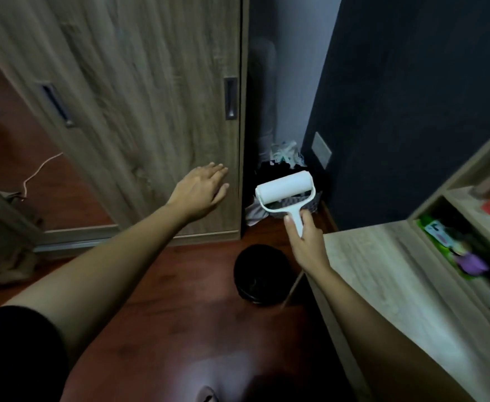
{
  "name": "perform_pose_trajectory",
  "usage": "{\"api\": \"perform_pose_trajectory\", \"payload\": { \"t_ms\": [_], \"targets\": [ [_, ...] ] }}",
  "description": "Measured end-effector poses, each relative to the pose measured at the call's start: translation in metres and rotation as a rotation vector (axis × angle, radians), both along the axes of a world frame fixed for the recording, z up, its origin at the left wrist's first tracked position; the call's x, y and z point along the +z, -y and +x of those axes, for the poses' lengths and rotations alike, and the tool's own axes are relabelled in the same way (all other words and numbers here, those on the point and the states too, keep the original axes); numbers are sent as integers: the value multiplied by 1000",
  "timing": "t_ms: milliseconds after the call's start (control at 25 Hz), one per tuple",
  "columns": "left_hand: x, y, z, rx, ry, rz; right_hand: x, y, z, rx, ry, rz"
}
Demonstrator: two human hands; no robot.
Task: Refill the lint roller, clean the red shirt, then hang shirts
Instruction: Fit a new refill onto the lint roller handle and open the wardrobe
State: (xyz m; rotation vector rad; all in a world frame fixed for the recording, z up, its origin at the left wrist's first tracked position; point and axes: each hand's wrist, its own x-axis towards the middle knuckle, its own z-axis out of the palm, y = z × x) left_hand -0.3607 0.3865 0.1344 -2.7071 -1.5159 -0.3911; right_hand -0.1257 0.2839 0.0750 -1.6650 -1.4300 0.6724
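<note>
A wood-grain sliding wardrobe door point(139, 82) stands closed at left, with one recessed handle point(231, 98) near its right edge and a second recessed handle point(56, 104) further left. In the corner gap beside it sits a laundry basket point(315, 205) heaped with clothes. A black round bin point(259, 274) stands on the red-brown floor point(156, 300), just beside the wooden worktop point(383, 271). A socket plate point(321, 150) is mounted on the dark wall point(412, 97). A white cable point(39, 169) lies on the floor at left.

The right hand point(307, 245) grips the white lint roller point(285, 192) by its handle; the left hand point(201, 188) reaches flat toward the wardrobe door point(139, 82).
</note>
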Motion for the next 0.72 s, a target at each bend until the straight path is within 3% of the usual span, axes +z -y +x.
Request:
{"api": "perform_pose_trajectory", "payload": {
  "t_ms": [400, 720],
  "targets": [
    [-12, -176, -8, -85, -74, 65, 0, -156, -23, -100, -46, 72],
    [-10, -343, 22, -225, -492, 180, -10, -309, -3, -160, -118, 86]
  ]
}}
